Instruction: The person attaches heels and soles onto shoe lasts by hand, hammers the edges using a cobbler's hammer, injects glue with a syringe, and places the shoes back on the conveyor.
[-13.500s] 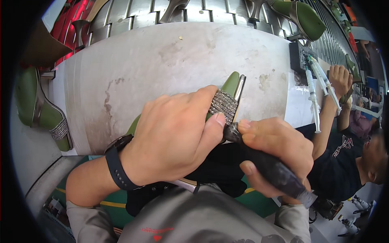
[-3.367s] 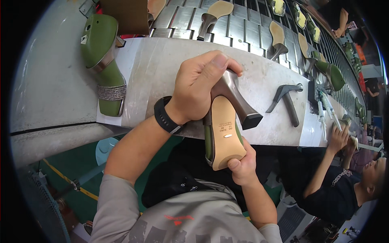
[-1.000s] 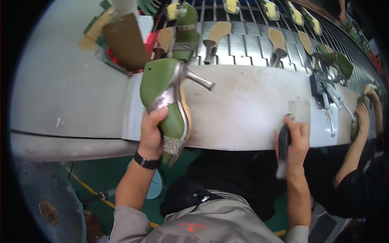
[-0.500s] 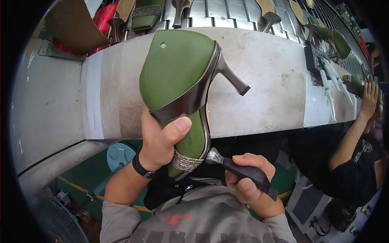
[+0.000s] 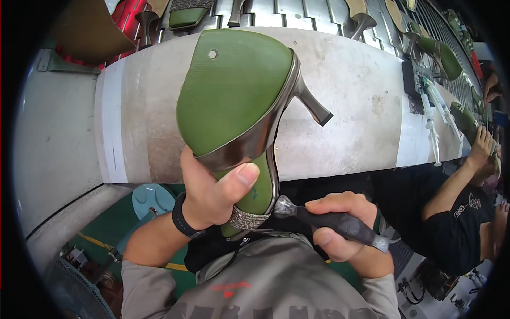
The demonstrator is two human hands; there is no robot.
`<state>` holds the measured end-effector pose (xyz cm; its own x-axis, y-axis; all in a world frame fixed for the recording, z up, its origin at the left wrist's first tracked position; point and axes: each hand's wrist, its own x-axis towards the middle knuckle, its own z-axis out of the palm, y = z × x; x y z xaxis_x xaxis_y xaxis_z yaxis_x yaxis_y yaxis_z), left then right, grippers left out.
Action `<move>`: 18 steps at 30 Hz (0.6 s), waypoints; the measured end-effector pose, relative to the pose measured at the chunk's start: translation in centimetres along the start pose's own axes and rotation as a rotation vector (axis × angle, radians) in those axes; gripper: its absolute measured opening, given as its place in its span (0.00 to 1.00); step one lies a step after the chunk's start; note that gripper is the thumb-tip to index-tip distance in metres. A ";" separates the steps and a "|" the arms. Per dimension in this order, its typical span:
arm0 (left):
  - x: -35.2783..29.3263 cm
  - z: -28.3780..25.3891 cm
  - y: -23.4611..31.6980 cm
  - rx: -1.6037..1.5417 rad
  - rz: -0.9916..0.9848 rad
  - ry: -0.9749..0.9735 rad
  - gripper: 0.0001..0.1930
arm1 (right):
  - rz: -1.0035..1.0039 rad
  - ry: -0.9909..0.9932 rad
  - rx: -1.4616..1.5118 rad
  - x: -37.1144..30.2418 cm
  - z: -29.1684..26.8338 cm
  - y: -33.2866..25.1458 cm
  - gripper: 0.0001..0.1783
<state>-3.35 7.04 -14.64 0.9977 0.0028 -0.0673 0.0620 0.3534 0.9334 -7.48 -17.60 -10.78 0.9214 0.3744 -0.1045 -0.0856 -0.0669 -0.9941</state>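
The shoe (image 5: 254, 133) runs lengthwise down the view, toe (image 5: 230, 231) lowest, heel (image 5: 314, 107) rightward.

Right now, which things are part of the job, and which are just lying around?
Seem part of the job:
high-heeled sandal on a green shoe last, in the left hand
hammer, in the right hand, one end near the sparkly strap

Seem just lying about:
syringes beside a black block
other high-heeled shoes on the metal slats
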 end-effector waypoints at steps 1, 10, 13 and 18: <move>0.0 0.1 0.0 -0.001 0.003 0.003 0.31 | 0.051 0.080 0.068 -0.7 0.2 0.4 0.19; -0.3 -0.2 -0.3 0.009 0.068 -0.042 0.34 | 0.214 0.017 0.231 2.2 -1.5 -0.5 0.17; -0.1 -0.1 -0.1 -0.027 0.021 -0.027 0.34 | 0.199 0.055 0.238 2.7 -0.9 -0.7 0.16; 0.3 -0.1 0.4 0.063 0.038 -0.091 0.33 | 0.113 0.124 0.333 4.7 -0.8 0.3 0.14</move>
<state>-3.03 7.26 -14.30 0.9975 -0.0705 -0.0015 0.0224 0.2955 0.9551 -2.92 -16.57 -11.55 0.9362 0.2656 -0.2301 -0.2894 0.2111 -0.9336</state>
